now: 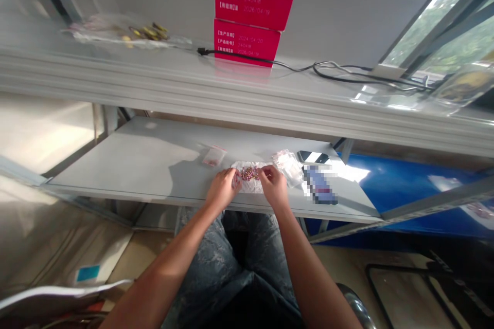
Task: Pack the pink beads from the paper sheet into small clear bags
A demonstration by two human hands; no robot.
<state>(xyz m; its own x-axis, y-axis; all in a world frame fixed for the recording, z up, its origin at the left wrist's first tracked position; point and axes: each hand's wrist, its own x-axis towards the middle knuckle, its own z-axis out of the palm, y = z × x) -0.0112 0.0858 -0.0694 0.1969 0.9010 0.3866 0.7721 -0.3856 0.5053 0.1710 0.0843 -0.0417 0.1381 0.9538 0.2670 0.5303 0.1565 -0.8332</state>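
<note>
A small pile of pink and gold beads [249, 174] lies on a crumpled white sheet [252, 186] near the table's front edge. At the left side of the pile, my left hand [223, 186] is curled closed around what looks like a small clear plastic bag [236, 180] with a reddish edge. My right hand [275, 185] is over the right side of the beads, its thumb and fingertips pinched together. Whatever is between those fingertips is too small to make out. Just behind my left hand lies another small zip bag [214, 156] with a few reddish bits inside.
Several clear plastic bags [288, 165] lie right of my right hand, beside a phone [313, 157] and a pixelated dark item [320, 185]. Above the grey table [142, 164] runs a shelf [154, 79] bearing red boxes [247, 41] and a black cable [247, 55].
</note>
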